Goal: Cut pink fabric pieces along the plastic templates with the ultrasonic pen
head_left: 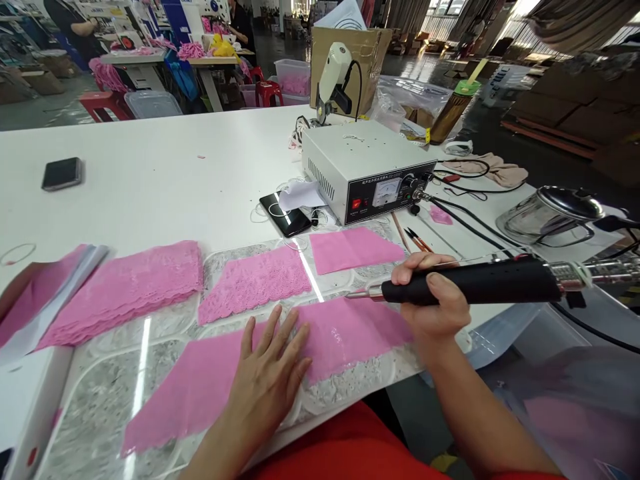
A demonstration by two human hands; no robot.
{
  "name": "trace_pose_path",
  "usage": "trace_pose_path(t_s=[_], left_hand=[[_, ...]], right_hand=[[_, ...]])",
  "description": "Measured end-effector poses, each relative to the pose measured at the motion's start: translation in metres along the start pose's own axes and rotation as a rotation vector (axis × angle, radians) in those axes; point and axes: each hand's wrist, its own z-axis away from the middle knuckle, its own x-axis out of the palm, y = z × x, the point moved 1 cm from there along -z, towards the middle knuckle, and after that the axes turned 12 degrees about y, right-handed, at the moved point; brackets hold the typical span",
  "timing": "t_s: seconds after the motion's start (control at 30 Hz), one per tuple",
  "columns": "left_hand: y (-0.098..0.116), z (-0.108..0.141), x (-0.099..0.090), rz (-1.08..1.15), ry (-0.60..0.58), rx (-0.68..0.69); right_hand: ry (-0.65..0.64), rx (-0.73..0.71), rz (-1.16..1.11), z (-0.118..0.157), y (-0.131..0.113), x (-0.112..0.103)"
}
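With fingers spread, my left hand (273, 373) lies flat on a long pink fabric piece (195, 387) on the grey patterned mat (115, 393). My right hand (440, 300) is wrapped round a black-handled ultrasonic cutter (480, 281). Its thin metal tip meets the upper edge of the fabric, right of my left hand. Beyond lie a pink lace piece (260, 277) and a smaller plain pink piece (357, 250). A stack of pink lace (135, 283) sits to the left.
Behind the mat stands a grey control box (370, 160) with a meter, cabled toward the tool. Around it are a black phone (285, 213), a glass jar (535, 217) and a lamp (335, 73). At the far left, another person's hand (15, 290) is beside pink fabric and white sheets.
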Motion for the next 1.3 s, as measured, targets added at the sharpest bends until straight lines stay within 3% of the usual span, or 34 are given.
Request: trace_pose_path(t_s=[0.47, 0.83, 1.3], left_hand=[[-0.002, -0.001, -0.003, -0.025, -0.057, 0.035], [-0.006, -0.001, -0.002, -0.045, -0.046, 0.068], [-0.006, -0.005, -0.003, -0.047, -0.038, 0.099]], right_hand=[[-0.092, 0.007, 0.01, 0.004, 0.005, 0.002], [0.094, -0.089, 0.03, -0.019, -0.003, -0.02], [0.044, -0.105, 0.033, -0.019, 0.001, -0.021]])
